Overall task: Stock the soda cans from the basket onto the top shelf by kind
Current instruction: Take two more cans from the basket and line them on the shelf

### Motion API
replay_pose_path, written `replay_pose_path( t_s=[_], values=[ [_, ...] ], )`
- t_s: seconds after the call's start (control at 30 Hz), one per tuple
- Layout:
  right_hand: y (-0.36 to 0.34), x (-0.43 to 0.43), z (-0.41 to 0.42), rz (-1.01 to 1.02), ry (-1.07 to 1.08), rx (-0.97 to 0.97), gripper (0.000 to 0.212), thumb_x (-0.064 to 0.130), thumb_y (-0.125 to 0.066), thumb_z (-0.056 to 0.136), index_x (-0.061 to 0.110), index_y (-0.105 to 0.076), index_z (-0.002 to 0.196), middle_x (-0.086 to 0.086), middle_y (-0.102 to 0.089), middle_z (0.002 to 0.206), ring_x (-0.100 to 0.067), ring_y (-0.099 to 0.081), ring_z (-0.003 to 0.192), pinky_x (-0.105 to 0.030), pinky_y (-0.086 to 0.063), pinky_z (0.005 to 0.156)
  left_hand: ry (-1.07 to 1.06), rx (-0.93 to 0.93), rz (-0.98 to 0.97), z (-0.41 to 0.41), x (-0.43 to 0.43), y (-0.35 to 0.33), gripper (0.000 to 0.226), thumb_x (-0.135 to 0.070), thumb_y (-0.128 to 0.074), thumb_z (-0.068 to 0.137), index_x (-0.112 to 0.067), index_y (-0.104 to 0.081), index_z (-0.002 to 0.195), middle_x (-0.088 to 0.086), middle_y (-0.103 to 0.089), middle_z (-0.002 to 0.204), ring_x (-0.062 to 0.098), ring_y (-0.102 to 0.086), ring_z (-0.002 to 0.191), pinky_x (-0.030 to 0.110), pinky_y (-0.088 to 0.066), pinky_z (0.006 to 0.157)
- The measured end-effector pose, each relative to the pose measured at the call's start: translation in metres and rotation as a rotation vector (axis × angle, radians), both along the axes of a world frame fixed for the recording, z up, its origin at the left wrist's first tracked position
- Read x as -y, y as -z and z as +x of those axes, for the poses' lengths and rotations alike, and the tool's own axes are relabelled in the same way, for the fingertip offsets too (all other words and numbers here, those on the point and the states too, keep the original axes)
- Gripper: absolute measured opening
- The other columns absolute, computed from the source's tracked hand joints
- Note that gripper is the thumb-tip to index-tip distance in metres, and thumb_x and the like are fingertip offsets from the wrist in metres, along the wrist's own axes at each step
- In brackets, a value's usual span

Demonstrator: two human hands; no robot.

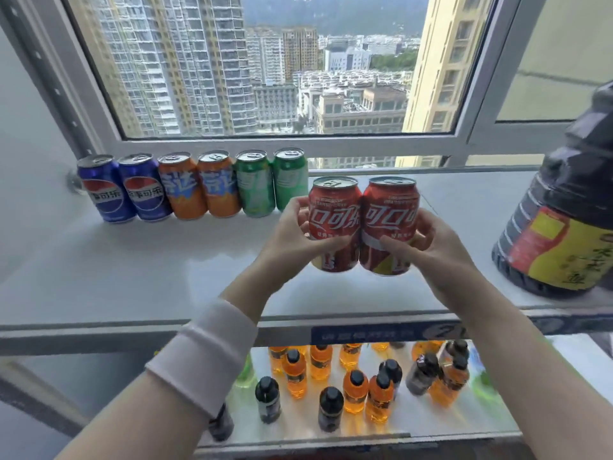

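Two red cola cans are held side by side just above the white top shelf point(149, 270). My left hand point(292, 240) grips the left red can point(333, 214); my right hand point(431, 247) grips the right red can point(391, 210). Along the shelf's back edge stands a row of cans: two blue cola cans point(102, 190) point(142, 187), two orange soda cans point(182, 185) point(219, 184), then two green soda cans point(253, 184) point(291, 177). The red cans hover just right of the green pair and in front of it. The basket is out of view.
A large dark jug with a yellow and red label point(564, 220) stands at the shelf's right end. A window frame point(298, 142) runs behind the cans. The lower shelf point(441, 423) holds several orange and dark bottles. A white cuff covers my left forearm.
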State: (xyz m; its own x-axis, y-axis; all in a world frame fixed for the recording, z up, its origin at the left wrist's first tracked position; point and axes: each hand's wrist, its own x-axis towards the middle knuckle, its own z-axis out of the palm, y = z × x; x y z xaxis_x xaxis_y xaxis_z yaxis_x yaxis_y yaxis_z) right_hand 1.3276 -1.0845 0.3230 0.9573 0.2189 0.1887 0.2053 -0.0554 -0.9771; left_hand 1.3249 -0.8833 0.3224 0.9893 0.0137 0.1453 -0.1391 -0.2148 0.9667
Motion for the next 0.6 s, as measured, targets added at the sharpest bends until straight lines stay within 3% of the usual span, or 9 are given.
replay_pose_path(
  t_s=[0.13,0.23,0.37,0.47,0.53,0.6],
  values=[
    [0.010,0.005,0.033,-0.038,0.014,-0.016,0.078,0.028,-0.077,0.055,0.010,-0.047,0.125,0.000,-0.062,0.114,-0.020,-0.057,0.111,-0.036,-0.050,0.090,0.011,0.031,0.034,0.036,0.002,0.012,0.068,-0.007,-0.082,0.063,-0.014,-0.041,0.117,0.011,-0.063,0.110,0.017,-0.062,0.104,0.035,-0.051,0.090],
    [0.018,0.007,0.050,-0.048,0.000,-0.017,0.064,0.012,-0.076,0.066,0.012,-0.045,0.122,0.004,-0.060,0.111,-0.019,-0.057,0.112,-0.026,-0.051,0.083,0.001,0.036,0.055,0.050,0.004,0.020,0.068,-0.007,-0.083,0.063,-0.015,-0.040,0.115,0.010,-0.061,0.110,0.016,-0.061,0.103,0.038,-0.052,0.091],
    [0.026,0.013,0.063,-0.073,-0.016,-0.007,0.057,0.003,-0.075,0.070,0.016,-0.044,0.115,0.005,-0.058,0.111,-0.018,-0.056,0.113,-0.026,-0.051,0.084,-0.024,0.068,0.100,0.054,0.007,0.026,0.069,-0.007,-0.083,0.062,-0.015,-0.038,0.114,0.010,-0.059,0.111,0.017,-0.059,0.106,0.035,-0.052,0.090],
    [0.025,0.015,0.065,-0.146,-0.014,0.012,0.064,0.005,-0.079,0.066,0.020,-0.042,0.115,0.007,-0.056,0.114,-0.014,-0.056,0.110,-0.020,-0.052,0.077,0.014,0.059,0.171,0.052,0.006,0.022,0.071,-0.012,-0.083,0.063,-0.016,-0.036,0.116,0.004,-0.060,0.109,0.015,-0.060,0.105,0.034,-0.051,0.092],
    [0.019,0.017,0.064,-0.212,-0.019,0.019,0.071,0.008,-0.081,0.065,0.022,-0.039,0.120,0.009,-0.054,0.117,-0.012,-0.054,0.110,-0.013,-0.050,0.073,0.040,0.051,0.301,0.050,0.003,0.015,0.084,-0.026,-0.085,0.059,-0.019,-0.032,0.124,-0.002,-0.060,0.112,0.014,-0.058,0.109,0.038,-0.047,0.097],
    [0.007,0.018,0.062,-0.288,-0.040,0.046,0.090,0.017,-0.082,0.063,0.027,-0.030,0.135,0.009,-0.046,0.127,-0.010,-0.047,0.117,-0.016,-0.045,0.083,0.079,0.046,0.441,0.045,0.001,0.000,0.105,-0.038,-0.083,0.056,-0.029,-0.018,0.138,-0.004,-0.054,0.128,0.014,-0.051,0.121,0.035,-0.039,0.105]
  ],
)
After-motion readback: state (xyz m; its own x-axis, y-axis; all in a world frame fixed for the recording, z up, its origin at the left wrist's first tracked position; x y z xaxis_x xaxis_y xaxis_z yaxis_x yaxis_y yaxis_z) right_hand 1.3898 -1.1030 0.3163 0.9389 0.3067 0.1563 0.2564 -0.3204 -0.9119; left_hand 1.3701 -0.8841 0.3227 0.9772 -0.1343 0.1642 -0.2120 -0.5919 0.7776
